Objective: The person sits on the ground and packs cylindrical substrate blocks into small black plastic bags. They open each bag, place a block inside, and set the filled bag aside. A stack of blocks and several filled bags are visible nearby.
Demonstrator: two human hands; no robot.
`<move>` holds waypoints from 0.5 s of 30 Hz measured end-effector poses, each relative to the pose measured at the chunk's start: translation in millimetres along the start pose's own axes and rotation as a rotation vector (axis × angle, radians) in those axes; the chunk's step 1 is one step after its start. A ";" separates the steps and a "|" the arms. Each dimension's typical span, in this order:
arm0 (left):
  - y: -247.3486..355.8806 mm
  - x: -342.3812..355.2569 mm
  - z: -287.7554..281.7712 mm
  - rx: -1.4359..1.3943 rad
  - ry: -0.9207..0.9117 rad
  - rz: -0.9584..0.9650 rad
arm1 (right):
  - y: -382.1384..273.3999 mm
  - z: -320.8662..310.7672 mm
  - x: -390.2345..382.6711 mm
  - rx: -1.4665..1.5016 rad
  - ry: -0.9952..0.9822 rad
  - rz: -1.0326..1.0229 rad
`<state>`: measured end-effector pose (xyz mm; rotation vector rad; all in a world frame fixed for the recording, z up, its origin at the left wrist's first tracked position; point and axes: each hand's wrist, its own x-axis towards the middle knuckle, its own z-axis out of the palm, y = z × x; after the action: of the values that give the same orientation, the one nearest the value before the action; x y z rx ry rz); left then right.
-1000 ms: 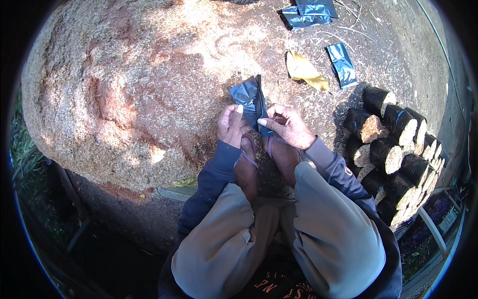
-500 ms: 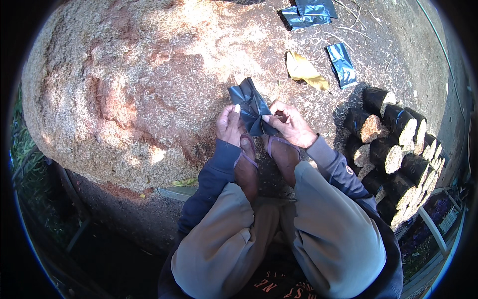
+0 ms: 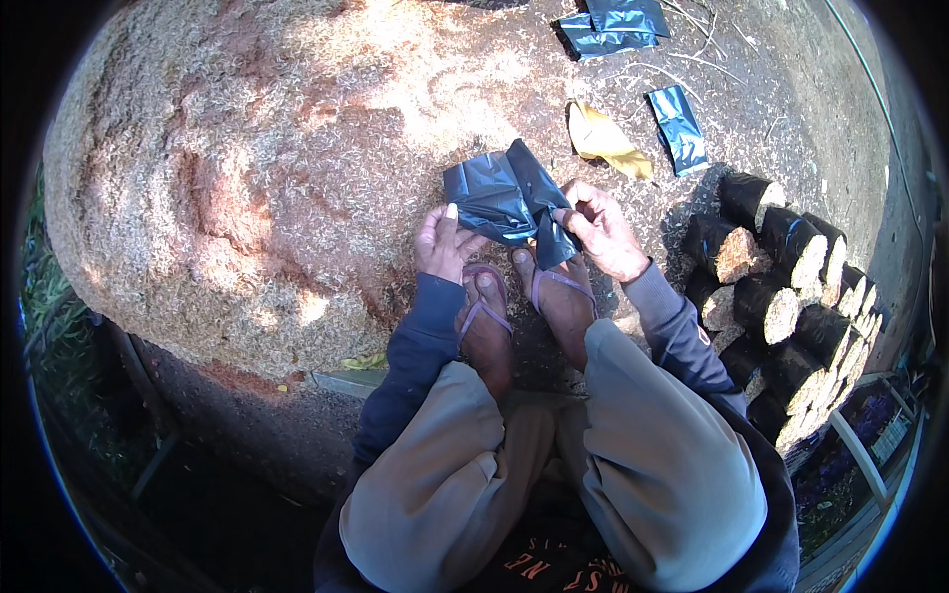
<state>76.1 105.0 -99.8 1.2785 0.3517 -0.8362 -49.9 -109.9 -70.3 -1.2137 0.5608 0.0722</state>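
Between my two hands a black plastic bag (image 3: 491,195) is stretched out, creased and flattish, above my sandalled feet. My left hand (image 3: 443,242) pinches its lower left edge between thumb and fingers. At the bag's right side, my right hand (image 3: 605,235) grips a gathered fold, the thumb pressed on top. Part of the bag stands up as a folded flap near the right hand. Nothing can be seen inside it.
A large mound of reddish-brown husk mix (image 3: 247,198) fills the left and front. On the right lies a stack of filled black bags (image 3: 791,262). Beyond my hands are a yellow dry leaf (image 3: 605,143), a flat black bag (image 3: 678,128) and more flat bags (image 3: 613,32).
My hands have moved apart, the left slightly left and the right to the right. The bag, bunched up before, is now spread wider between them.
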 end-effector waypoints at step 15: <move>-0.3 15.5 -30.1 -0.019 0.105 0.119 | -0.9 -43.7 5.3 0.031 0.133 -0.136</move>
<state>92.5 127.8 -118.8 1.3152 0.3630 -0.6650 -61.1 -150.8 -82.0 -1.2289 0.5917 -0.1325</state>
